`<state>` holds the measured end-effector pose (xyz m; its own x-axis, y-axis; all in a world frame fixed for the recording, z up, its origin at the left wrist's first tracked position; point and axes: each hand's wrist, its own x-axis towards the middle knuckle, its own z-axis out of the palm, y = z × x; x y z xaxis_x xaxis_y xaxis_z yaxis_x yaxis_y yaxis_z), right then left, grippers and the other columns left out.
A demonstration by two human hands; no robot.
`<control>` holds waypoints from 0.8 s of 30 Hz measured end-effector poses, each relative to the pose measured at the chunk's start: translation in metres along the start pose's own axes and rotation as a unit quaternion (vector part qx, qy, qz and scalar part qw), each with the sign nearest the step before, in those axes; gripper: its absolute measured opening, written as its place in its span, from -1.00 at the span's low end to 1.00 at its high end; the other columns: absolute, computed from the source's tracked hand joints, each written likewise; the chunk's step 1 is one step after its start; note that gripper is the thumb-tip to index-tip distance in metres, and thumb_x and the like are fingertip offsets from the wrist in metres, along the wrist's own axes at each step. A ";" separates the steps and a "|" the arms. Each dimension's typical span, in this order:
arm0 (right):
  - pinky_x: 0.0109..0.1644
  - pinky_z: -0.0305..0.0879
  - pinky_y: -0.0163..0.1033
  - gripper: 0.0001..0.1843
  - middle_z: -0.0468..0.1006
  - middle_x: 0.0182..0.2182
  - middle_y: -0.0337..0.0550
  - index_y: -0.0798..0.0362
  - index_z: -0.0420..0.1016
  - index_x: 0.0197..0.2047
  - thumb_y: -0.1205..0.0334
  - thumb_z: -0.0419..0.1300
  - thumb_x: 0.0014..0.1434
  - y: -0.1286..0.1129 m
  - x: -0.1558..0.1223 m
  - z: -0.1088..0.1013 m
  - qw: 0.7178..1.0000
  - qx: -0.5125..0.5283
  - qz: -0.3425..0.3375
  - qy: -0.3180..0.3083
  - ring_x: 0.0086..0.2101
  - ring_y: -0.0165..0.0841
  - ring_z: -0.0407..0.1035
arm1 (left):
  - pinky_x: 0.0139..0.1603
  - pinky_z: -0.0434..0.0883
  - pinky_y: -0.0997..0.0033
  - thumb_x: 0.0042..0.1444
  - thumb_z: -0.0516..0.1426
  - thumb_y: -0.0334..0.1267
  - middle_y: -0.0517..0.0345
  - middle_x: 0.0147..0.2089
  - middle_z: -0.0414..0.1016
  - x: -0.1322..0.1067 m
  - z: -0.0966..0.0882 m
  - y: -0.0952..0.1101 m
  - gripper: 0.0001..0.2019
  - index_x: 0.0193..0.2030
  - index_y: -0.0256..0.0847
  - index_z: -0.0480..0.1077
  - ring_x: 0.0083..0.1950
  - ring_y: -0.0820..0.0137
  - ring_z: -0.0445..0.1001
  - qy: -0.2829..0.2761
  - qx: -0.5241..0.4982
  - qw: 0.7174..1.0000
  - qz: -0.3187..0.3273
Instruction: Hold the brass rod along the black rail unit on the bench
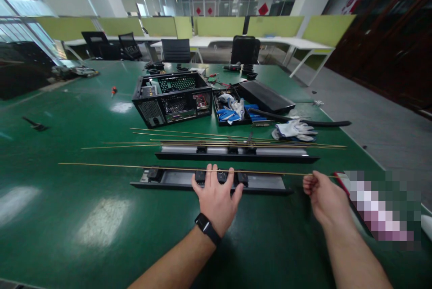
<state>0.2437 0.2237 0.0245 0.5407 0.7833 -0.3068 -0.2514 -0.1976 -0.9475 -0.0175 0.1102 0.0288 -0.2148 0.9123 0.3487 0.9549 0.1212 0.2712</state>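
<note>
My left hand (216, 201) lies spread with its fingers apart over the middle of the nearer black-edged channel (178, 187), touching the black blocks (242, 178) inside it. My right hand (322, 194) is closed in a pinch on the right part of a thin brass-coloured rod (104, 165). This rod runs long and nearly level above the nearer channel, past my left fingertips. Just behind, a second similar channel (270, 158) holds more black blocks. Several other thin rods (114, 143) lie across and beyond it.
An open black computer case (153, 111) stands behind the rods. Beside it are a black tray (236, 122) with gloves, a black panel (265, 95) and white gloves (295, 130). At right lies a blurred-out flat item (378, 208). Chairs and desks stand beyond the green table (67, 221).
</note>
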 end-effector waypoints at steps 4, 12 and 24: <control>-0.56 0.20 -0.44 -0.79 0.48 -0.52 -0.17 0.09 0.50 -0.51 0.28 0.26 0.16 0.004 0.006 -0.002 1.000 -0.004 -0.004 0.002 -0.55 -0.48 0.32 | 0.40 -0.03 -0.62 0.39 0.06 0.13 -0.25 0.43 0.40 0.000 0.000 0.000 -0.55 0.33 0.18 0.46 0.52 -0.07 0.23 0.001 0.004 1.000 0.001; -0.55 0.22 -0.40 -0.80 0.51 -0.49 -0.15 0.07 0.49 -0.47 0.14 0.31 0.05 0.015 0.016 -0.005 0.999 -0.031 -0.040 -0.006 -0.52 -0.44 0.35 | 0.36 0.03 -0.67 0.40 0.09 0.09 -0.32 0.50 0.28 -0.001 -0.007 -0.015 -0.52 0.42 0.26 0.34 0.57 -0.07 0.17 -0.051 0.001 0.998 0.049; -0.53 0.21 -0.37 -0.82 0.52 -0.50 -0.16 0.08 0.51 -0.46 0.15 0.29 0.07 0.015 0.012 -0.004 0.999 -0.037 -0.038 -0.005 -0.52 -0.43 0.34 | 0.48 0.10 -0.46 0.38 0.16 -0.10 -0.09 0.47 0.36 -0.036 -0.047 -0.050 -0.56 0.37 0.24 0.38 0.53 0.04 0.24 -0.050 -0.040 0.985 0.158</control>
<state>0.2501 0.2277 0.0057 0.5481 0.8035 -0.2324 -0.1494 -0.1793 -0.9724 -0.0671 0.0527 0.0447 0.1165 0.9341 0.3375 0.9507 -0.2033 0.2343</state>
